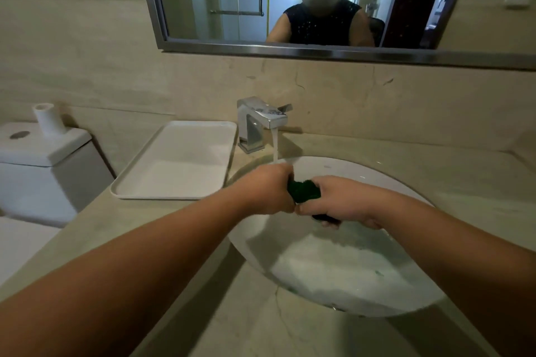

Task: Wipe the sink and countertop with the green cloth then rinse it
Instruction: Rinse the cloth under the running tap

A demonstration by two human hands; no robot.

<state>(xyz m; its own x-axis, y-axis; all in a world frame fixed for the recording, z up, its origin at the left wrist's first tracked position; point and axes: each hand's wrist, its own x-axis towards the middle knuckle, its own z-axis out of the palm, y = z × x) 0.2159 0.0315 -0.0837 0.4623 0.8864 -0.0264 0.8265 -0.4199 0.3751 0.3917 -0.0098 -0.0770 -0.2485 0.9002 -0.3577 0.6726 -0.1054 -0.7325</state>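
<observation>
The dark green cloth (305,190) is bunched up over the white oval sink (345,275). My left hand (268,190) grips its left end and my right hand (339,201) grips its right end, knuckles nearly touching. A dark bit of cloth hangs below my right hand. The chrome faucet (259,122) runs, and its stream falls onto my left hand at the back of the basin. The beige stone countertop (261,324) surrounds the sink.
A white rectangular tray (177,159) lies on the counter left of the faucet. Beyond the counter's left edge stands a toilet tank (43,165) with a paper roll (48,119) on top. A mirror (290,0) hangs on the wall above.
</observation>
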